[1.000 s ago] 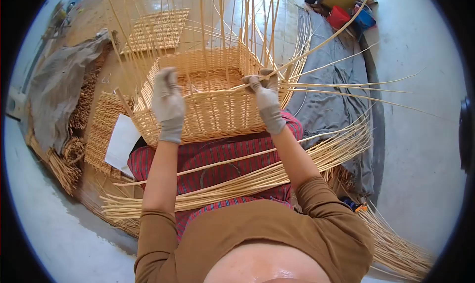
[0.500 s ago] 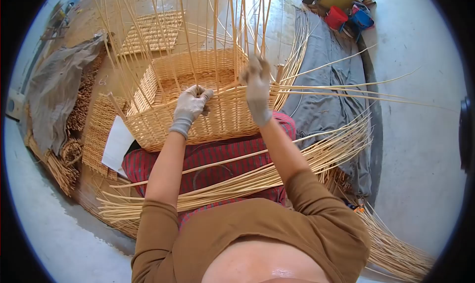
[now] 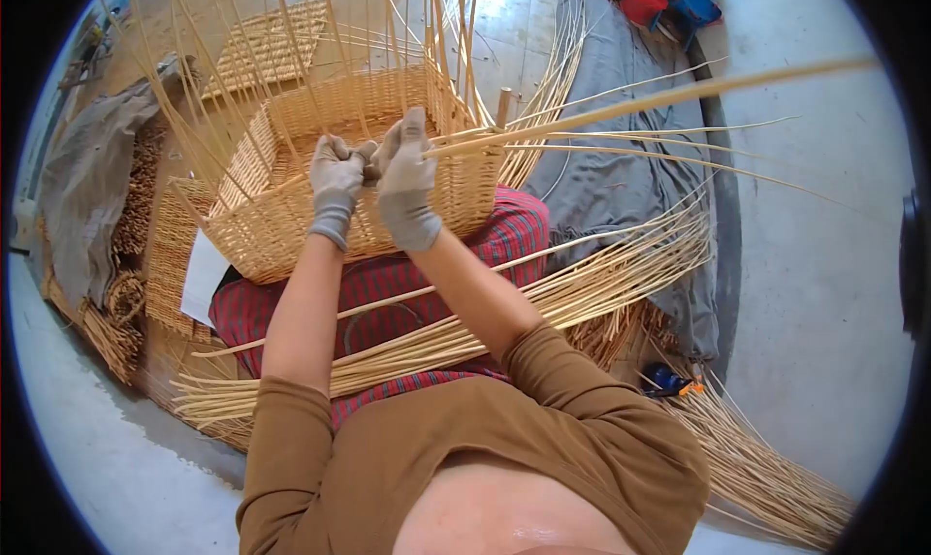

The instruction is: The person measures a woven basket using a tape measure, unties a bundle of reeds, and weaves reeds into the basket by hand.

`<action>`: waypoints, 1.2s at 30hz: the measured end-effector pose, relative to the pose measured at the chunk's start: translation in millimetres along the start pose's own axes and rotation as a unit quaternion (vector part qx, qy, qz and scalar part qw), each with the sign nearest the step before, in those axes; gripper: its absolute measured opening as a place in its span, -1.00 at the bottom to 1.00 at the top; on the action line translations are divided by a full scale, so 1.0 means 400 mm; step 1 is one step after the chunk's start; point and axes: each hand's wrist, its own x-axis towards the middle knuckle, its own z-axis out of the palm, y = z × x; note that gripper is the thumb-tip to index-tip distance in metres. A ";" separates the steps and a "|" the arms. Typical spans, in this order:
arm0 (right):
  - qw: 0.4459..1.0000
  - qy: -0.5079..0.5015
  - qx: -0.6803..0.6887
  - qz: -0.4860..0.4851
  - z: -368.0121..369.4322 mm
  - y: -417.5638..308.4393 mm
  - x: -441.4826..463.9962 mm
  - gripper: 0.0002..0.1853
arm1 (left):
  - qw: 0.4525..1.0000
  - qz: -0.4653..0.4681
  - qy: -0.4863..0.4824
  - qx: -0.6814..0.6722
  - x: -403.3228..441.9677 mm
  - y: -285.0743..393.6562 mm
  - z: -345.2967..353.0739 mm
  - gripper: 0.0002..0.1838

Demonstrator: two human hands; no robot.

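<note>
A rectangular wicker basket [image 3: 281, 233] rests tilted on a red striped cloth [image 3: 373, 269] over my lap, its upright stakes [image 3: 335, 36] rising from the sides. Grey-white gloves cover both hands. At the front rim, my left hand [image 3: 337, 179] is closed with its fingers pinched on the weaving; exactly what lies between them is hidden. Right beside it, my right hand [image 3: 405, 179] is closed around a pale willow rod [image 3: 621, 114], thumb pointing up. The rod's long end sweeps out to the right, near the camera.
A bundle of loose rods [image 3: 465, 337] lies across my lap. More rods [image 3: 766, 468] sit at lower right. Woven panels [image 3: 267, 46] lie on the floor. A grey cloth [image 3: 630, 182] spreads at right, with red and blue containers [image 3: 693, 4] beyond. A short post [image 3: 503, 107] stands at the basket's right corner.
My right hand has come left from the basket's right corner to beside my left hand. A rod now swings out to the right from its grip. The view has shifted slightly.
</note>
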 end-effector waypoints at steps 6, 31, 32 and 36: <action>0.959 -0.081 -0.139 -0.232 -0.390 -0.149 0.148 -0.83 | 0.963 0.249 0.084 -0.055 -0.005 0.051 -0.033 -0.77; 0.895 -0.137 -0.400 0.143 -0.348 -0.300 -0.144 -0.80 | 0.974 0.037 -0.171 0.141 -0.045 0.072 0.155 -0.39; 0.890 -0.157 -0.387 0.181 -0.342 -0.265 -0.190 -0.80 | 0.968 0.049 -0.179 0.169 -0.088 0.082 0.105 -0.41; 0.764 -0.474 -0.429 0.087 -0.292 -0.128 -0.356 -0.86 | 0.977 0.063 -0.166 0.117 -0.282 0.151 -0.256 -0.53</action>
